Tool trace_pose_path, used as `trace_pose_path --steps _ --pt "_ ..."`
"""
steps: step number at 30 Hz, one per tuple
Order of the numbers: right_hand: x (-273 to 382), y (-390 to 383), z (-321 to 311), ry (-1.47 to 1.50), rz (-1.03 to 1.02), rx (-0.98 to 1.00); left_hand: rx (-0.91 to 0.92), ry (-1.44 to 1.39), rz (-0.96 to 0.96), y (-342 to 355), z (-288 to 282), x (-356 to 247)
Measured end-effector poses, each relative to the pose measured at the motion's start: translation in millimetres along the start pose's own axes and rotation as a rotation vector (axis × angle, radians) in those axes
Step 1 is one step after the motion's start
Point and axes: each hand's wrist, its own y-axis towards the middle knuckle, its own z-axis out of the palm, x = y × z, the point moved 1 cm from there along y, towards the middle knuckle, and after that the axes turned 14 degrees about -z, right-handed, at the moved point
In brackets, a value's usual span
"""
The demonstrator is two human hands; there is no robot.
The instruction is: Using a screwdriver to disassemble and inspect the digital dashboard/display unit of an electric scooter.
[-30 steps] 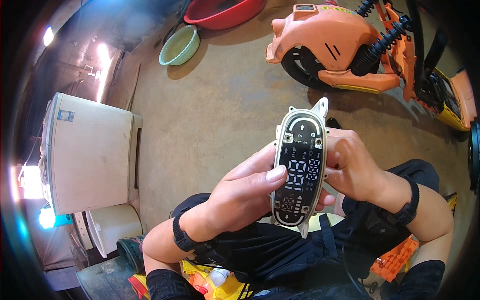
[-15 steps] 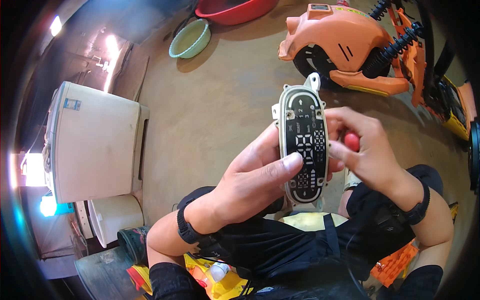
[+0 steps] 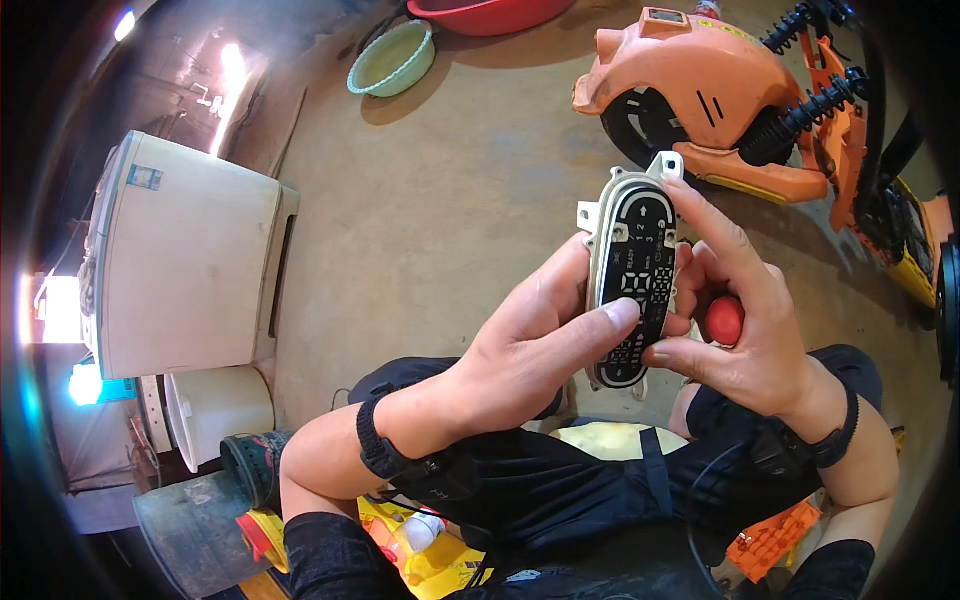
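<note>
An oval dashboard display panel (image 3: 640,270), black-faced with white segment markings in a pale frame with mounting tabs, is held upright before me. My left hand (image 3: 540,335) grips its left side, the thumb lying across the lower face and the other fingers behind. On the opposite side, my right hand (image 3: 745,310) holds the panel between index finger and thumb, the index fingertip near the top tab. Tucked in the right hand is a red rounded handle end (image 3: 725,321); the rest of that object is hidden by the fingers.
An orange vehicle part (image 3: 700,80) with black springs and a wheel stands at far right. A pale green basin (image 3: 392,60) and a red tub (image 3: 490,12) sit far off. At left are a white chest-like appliance (image 3: 190,260), a white bin (image 3: 220,410) and dark buckets (image 3: 195,530).
The panel has shifted slightly right and tilted. My right index finger has stretched up to its top tab, the thumb to its lower edge. More of the red end shows.
</note>
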Motion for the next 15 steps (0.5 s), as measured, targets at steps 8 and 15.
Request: trace_pose_path --steps 8,15 --pt "0.5 -2.5 2.2 -0.05 -0.061 -0.016 -0.003 0.08 0.067 -2.0 3.0 0.4" --pt "1.5 -4.8 5.9 -0.04 -0.142 -0.074 -0.011 0.049 0.035 -5.8 4.6 2.2"
